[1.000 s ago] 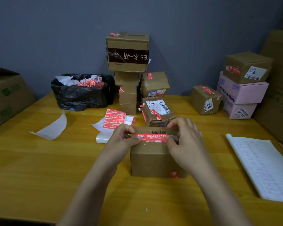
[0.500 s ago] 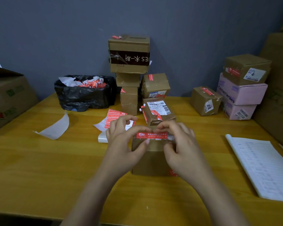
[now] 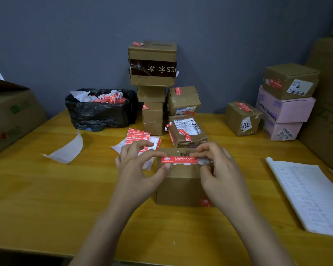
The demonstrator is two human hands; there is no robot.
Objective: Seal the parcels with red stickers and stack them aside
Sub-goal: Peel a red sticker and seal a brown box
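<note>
View from the head camera. A brown parcel [image 3: 181,187] stands at the centre of the frame on a yellow wooden table [image 3: 46,198]. A red sticker [image 3: 181,159] lies along its upper front edge.

The left hand [image 3: 136,169] pinches the sticker's left end between curled forefinger and thumb. The right hand [image 3: 221,173], fingers curled, pinches the right end, hiding that end and the parcel's right front corner. A second scrap of red shows at the parcel's lower right, beside the right wrist.

Just behind the parcel lies a crumpled labelled parcel [image 3: 186,131]; whether the two touch cannot be told. Behind that, at upper centre, rises a stack of brown boxes [image 3: 152,64], several bearing red stickers.

Sheets of red stickers [image 3: 138,136] lie left of centre, partly covered by the left fingers. Further left lie a curled strip of white backing paper [image 3: 65,150] and a black bin bag [image 3: 100,112] holding red and white scraps.

At the right, a small stickered box [image 3: 242,118] stands near two pink boxes [image 3: 284,110], which carry a brown box [image 3: 290,79]. An open notebook [image 3: 311,194] lies at the lower right. Large cartons close the left edge [image 3: 12,116] and right edge [image 3: 327,93].
</note>
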